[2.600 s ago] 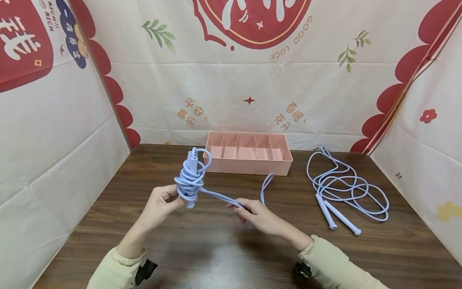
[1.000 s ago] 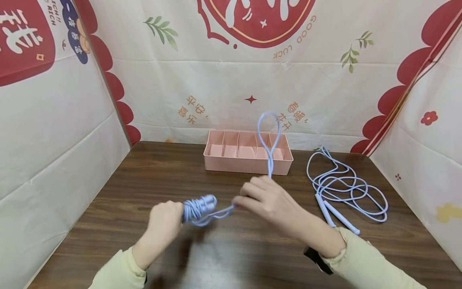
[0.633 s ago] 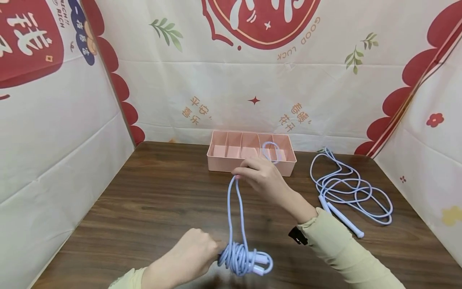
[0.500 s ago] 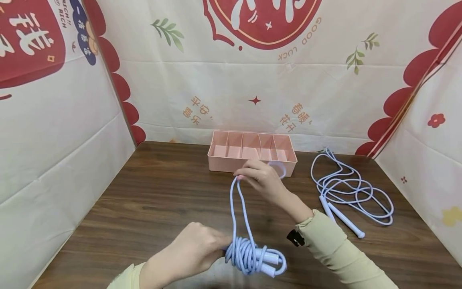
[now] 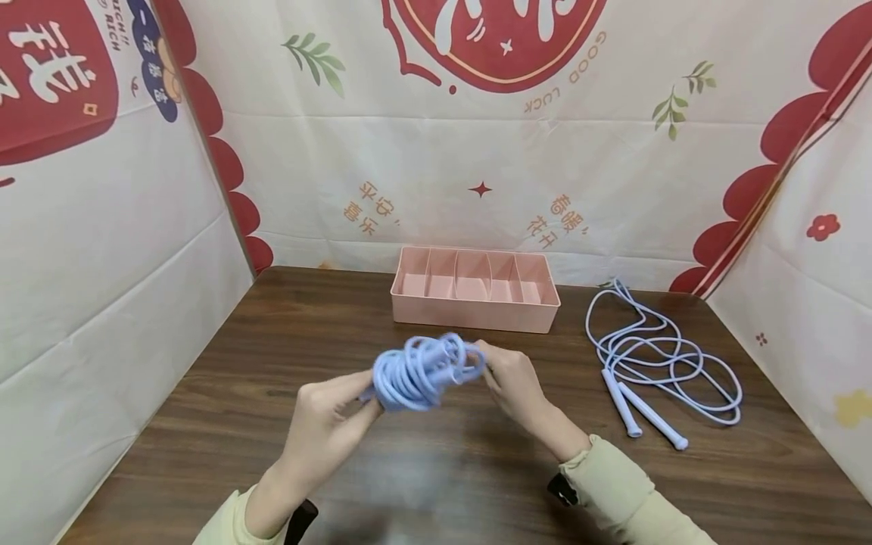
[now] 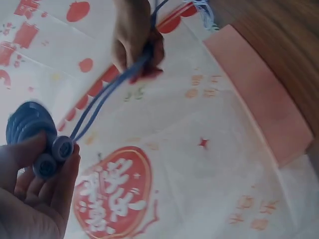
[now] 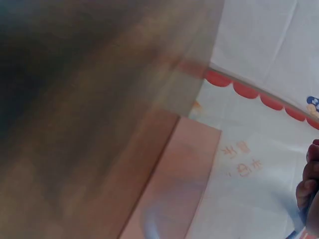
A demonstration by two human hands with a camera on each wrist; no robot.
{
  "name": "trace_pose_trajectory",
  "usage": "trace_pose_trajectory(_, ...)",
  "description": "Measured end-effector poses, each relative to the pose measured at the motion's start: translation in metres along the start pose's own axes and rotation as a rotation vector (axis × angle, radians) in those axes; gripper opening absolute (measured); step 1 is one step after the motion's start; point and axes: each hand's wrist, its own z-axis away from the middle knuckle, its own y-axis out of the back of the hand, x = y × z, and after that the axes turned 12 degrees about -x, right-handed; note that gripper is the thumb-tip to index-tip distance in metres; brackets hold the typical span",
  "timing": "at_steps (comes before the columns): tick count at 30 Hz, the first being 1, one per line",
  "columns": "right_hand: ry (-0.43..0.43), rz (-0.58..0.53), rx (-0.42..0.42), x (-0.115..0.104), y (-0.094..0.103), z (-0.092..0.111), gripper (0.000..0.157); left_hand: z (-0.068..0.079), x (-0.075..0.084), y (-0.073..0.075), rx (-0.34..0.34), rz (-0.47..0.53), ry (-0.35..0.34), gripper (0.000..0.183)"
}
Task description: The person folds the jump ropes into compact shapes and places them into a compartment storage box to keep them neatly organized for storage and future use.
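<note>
A light-blue jump rope [image 5: 409, 371], its cord wound in coils about its two handles, is up above the table in the head view. My left hand [image 5: 320, 431] grips the bundle at its near end. The left wrist view shows two round handle ends [image 6: 46, 165] between thumb and fingers. From the bundle a doubled length of cord [image 6: 97, 102] runs to my right hand [image 5: 518, 386], whose curled fingers hold it. At the right wrist view's edge, only some of the right hand's fingers [image 7: 310, 181] show.
At the back of the dark wooden table [image 5: 306, 325] stands a pink divided box [image 5: 477, 314]. A second light-blue jump rope [image 5: 643, 409] lies loosely looped on the right. Printed cloth walls [image 5: 381, 151] enclose the back and sides.
The left hand has raised the bundle from near the table's front and turned palm-side inward. The right hand has come down slightly, and the upright cord stretch between the hands no longer shows in the head view.
</note>
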Motion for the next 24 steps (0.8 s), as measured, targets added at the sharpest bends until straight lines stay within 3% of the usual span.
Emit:
trace_pose_trajectory(5,0.050,0.065,0.037,-0.010,-0.002,0.014,0.032,0.000,-0.016,0.001,0.121,-0.047,0.242,0.024)
trace_pose_trajectory(10,0.145,0.141,0.015,-0.026,0.007,0.020,0.036,0.002,-0.033,0.000,0.164,-0.114,0.414,0.016)
trace_pose_trajectory(15,0.144,0.187,-0.045,-0.038,0.018,0.026,0.038,0.003,-0.050,0.003,0.158,-0.243,0.494,0.023)
trace_pose_trajectory(19,0.148,0.211,-0.075,-0.043,0.026,0.029,0.041,0.002,-0.057,0.005,0.108,-0.346,0.533,0.032)
trace_pose_trajectory(24,0.162,0.176,-0.068,-0.051,0.034,0.032,0.037,0.003,-0.059,0.003,0.035,-0.400,0.541,0.037)
